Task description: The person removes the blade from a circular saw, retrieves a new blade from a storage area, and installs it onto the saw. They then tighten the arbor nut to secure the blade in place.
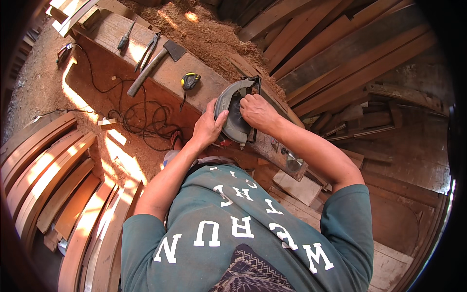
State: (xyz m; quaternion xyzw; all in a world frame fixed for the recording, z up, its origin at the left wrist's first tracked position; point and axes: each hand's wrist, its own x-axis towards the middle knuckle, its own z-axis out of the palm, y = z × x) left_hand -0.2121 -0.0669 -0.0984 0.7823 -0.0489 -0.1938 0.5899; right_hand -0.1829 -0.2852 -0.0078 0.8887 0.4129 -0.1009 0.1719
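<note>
A circular saw with a curved grey guard rests tipped on its side on the wooden bench. My left hand grips the guard's near left edge, thumb over its face. Closed fingers of my right hand press at the dark middle of the saw; whatever they pinch is hidden. To the left on the bench lie a black and yellow tape measure, a hatchet, pincers and a screwdriver. A round saw blade sits at the bench's near right end.
A black cord lies in loops on the dusty floor left of the bench. Curved wooden pieces are stacked at the left. Sawdust is heaped behind the bench, and long boards lean at the far right.
</note>
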